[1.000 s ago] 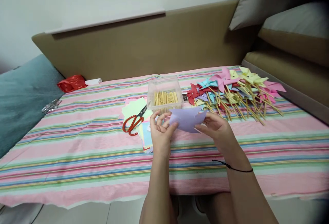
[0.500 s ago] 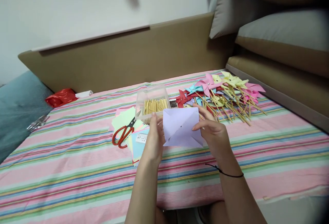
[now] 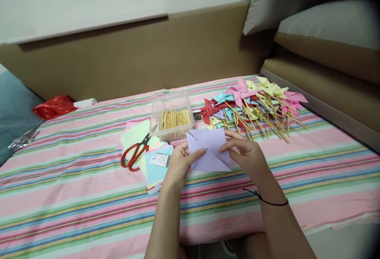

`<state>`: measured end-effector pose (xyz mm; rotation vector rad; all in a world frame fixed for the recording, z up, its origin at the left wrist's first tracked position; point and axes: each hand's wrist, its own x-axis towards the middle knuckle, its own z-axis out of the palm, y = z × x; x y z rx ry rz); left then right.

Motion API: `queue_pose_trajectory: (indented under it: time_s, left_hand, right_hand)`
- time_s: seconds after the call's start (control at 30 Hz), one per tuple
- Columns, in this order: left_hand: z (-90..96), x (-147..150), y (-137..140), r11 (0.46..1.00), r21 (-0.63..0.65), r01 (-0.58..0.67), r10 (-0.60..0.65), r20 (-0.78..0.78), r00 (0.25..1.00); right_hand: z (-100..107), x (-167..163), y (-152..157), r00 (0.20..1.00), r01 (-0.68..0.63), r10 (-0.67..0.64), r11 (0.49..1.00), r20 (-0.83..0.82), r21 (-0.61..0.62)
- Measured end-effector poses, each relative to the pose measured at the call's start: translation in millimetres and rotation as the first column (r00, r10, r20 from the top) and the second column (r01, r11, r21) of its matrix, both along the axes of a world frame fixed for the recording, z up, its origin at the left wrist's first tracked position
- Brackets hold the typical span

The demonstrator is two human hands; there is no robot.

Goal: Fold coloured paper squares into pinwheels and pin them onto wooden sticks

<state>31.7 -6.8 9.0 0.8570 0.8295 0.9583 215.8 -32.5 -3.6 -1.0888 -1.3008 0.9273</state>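
A purple paper square [image 3: 215, 142], slit diagonally in from its corners and with a small dark spot near the middle, is held up between both hands. My left hand [image 3: 181, 164] pinches its left side, the thumb lying across the paper's face close to the centre. My right hand [image 3: 245, 150] grips the right edge, thumb or finger in front and other fingers behind. Just beyond the paper stands a clear plastic box [image 3: 158, 108] of short wooden sticks [image 3: 175, 119]. Red-handled scissors [image 3: 135, 154] lie to the left on a stack of coloured paper squares [image 3: 156, 174].
Finished paper pinwheels [image 3: 242, 90] on sticks are heaped at the right. A small container of dark metal bits [image 3: 197, 116] sits beside the box. A red plastic bag [image 3: 55, 107] and a clear packet [image 3: 23, 140] lie far left. Striped cloth [image 3: 89, 195] covers the surface; cushions [image 3: 329, 23] border the right.
My left thumb has moved from the paper's left edge across its face toward the centre. My right hand keeps its hold. The view has shifted slightly right and down.
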Motion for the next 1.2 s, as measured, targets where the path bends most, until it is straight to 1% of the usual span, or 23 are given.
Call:
queue_pose_trajectory:
  time_s: [0.07, 0.17, 0.23, 0.3, 0.37, 0.4, 0.5, 0.57, 0.77, 0.83, 1.0, 1.2]
  left_hand:
    - [-3.8, 0, 0, 0.999, 0.006, -0.040, 0.040, -0.029, 0.999]
    - [-9.6, -2, 1, 0.997, 0.013, -0.073, 0.074, -0.052, 0.996]
    - [-12.0, -4, 3, 0.996, 0.018, -0.083, 0.084, -0.049, 0.995]
    - [-12.9, -5, 4, 0.996, 0.026, -0.090, 0.091, -0.046, 0.995]
    - [-13.3, -7, 4, 0.995, 0.030, -0.094, 0.095, -0.049, 0.994]
    - [-13.6, -7, 4, 0.995, 0.032, -0.099, 0.101, -0.050, 0.994]
    - [-15.8, -6, 3, 0.992, 0.017, -0.125, 0.126, -0.038, 0.991]
    - [-17.9, -4, 3, 0.990, -0.001, -0.141, 0.141, -0.020, 0.990]
    - [-19.4, -2, 3, 0.992, -0.006, -0.127, 0.127, -0.008, 0.992]
    - [-18.5, -3, 4, 0.992, -0.007, -0.127, 0.127, -0.022, 0.992]
    - [-16.7, -5, 5, 0.992, -0.002, -0.123, 0.122, -0.096, 0.988]
    - [-13.8, -5, 7, 0.991, 0.074, -0.111, 0.123, -0.179, 0.976]
  right_hand:
    - [0, 0, 0, 0.997, -0.068, 0.067, 0.997, -0.034, -0.034]
    - [1, 1, -2, 0.981, -0.178, 0.164, 0.975, -0.108, -0.133]
    - [2, 0, -2, 0.976, -0.201, 0.181, 0.963, -0.122, -0.181]
    - [4, -3, -2, 0.977, -0.201, 0.182, 0.958, -0.109, -0.202]
    - [6, -8, -1, 0.981, -0.183, 0.164, 0.960, -0.102, -0.211]
    - [6, -11, 0, 0.985, -0.154, 0.134, 0.964, -0.106, -0.216]
    - [6, -21, 2, 0.991, -0.027, -0.007, 0.969, -0.135, -0.247]
    - [5, -28, 4, 0.986, 0.029, -0.071, 0.965, -0.153, -0.261]
    - [-1, -37, 7, 0.982, 0.140, -0.164, 0.966, -0.095, -0.217]
    - [-2, -38, 8, 0.981, 0.157, -0.176, 0.969, -0.083, -0.193]
    - [-3, -37, 9, 0.989, 0.133, -0.141, 0.981, -0.050, -0.140]
    - [-5, -34, 10, 0.993, 0.102, -0.111, 0.975, -0.036, -0.198]
